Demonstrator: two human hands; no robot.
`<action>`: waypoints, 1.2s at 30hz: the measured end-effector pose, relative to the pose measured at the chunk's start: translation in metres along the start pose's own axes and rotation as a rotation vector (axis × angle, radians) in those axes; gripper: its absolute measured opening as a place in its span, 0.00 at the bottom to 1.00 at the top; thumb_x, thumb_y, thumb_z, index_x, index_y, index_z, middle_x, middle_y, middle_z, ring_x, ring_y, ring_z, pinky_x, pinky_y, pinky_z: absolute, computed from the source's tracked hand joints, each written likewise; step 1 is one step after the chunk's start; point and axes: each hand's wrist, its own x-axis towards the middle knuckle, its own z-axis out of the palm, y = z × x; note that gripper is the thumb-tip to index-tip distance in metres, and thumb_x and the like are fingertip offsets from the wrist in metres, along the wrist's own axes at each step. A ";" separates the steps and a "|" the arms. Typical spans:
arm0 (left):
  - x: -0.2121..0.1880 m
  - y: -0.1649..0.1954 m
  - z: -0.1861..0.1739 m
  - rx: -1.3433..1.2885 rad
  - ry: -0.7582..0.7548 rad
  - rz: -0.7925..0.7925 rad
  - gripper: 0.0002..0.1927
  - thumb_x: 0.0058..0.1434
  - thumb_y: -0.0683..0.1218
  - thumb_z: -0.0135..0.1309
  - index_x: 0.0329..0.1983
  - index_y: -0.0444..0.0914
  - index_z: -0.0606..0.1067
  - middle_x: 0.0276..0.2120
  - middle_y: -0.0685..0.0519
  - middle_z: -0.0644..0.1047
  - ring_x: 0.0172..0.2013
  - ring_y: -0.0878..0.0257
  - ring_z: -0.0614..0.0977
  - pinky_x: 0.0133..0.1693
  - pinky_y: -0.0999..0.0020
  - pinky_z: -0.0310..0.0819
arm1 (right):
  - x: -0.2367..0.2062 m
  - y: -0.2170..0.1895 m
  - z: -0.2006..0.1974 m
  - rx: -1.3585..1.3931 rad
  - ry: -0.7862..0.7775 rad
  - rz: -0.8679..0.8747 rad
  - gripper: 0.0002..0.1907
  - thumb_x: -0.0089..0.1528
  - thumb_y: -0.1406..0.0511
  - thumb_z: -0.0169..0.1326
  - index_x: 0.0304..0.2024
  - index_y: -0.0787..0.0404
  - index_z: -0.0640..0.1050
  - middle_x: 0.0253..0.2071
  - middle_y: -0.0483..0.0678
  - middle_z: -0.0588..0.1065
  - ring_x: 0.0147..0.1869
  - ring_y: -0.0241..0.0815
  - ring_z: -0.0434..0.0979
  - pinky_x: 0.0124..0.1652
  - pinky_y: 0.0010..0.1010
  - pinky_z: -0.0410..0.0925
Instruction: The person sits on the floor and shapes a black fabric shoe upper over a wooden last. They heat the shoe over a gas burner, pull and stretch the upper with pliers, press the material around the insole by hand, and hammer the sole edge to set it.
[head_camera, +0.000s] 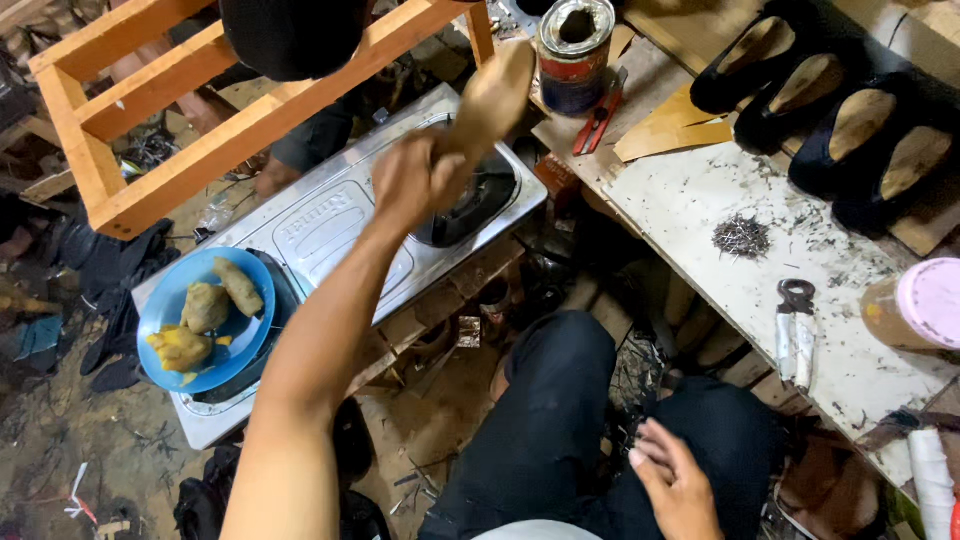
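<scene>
Wooden shoe form (492, 98), gripped by the left hand (410, 180) over the stove burner (470, 205) at twelve o'clock, could have scorched, while the right hand (680, 485) lay loose.

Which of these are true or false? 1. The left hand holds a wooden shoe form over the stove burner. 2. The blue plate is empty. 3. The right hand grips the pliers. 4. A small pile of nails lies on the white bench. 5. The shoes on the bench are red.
1. True: the left hand holds the wooden shoe form above the stove burner.
2. False: the blue plate carries several pieces of food.
3. False: the right hand rests by the knee; the pliers lie untouched on the bench.
4. True: the pile of nails sits there.
5. False: the shoes are dark, near black.
</scene>
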 end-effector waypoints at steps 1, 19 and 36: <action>0.016 -0.003 0.001 0.088 -0.042 -0.057 0.17 0.60 0.52 0.62 0.46 0.37 0.80 0.44 0.41 0.81 0.45 0.43 0.82 0.45 0.51 0.74 | -0.002 0.007 0.001 0.021 0.003 -0.036 0.32 0.59 0.63 0.58 0.65 0.65 0.70 0.60 0.56 0.76 0.61 0.50 0.80 0.57 0.40 0.72; 0.010 -0.048 -0.054 0.669 -0.627 -0.266 0.17 0.56 0.53 0.58 0.44 0.40 0.83 0.44 0.41 0.82 0.45 0.45 0.84 0.44 0.54 0.79 | -0.007 0.014 0.003 -0.472 -0.065 -0.134 0.24 0.57 0.58 0.59 0.56 0.56 0.79 0.53 0.46 0.80 0.56 0.42 0.82 0.54 0.33 0.72; -0.153 0.165 0.023 -0.584 -0.282 -0.378 0.20 0.57 0.50 0.61 0.47 0.32 0.80 0.36 0.49 0.83 0.36 0.62 0.84 0.41 0.65 0.78 | -0.031 -0.086 0.010 -0.164 0.202 -0.600 0.37 0.54 0.64 0.64 0.64 0.65 0.69 0.63 0.60 0.70 0.63 0.55 0.74 0.58 0.40 0.69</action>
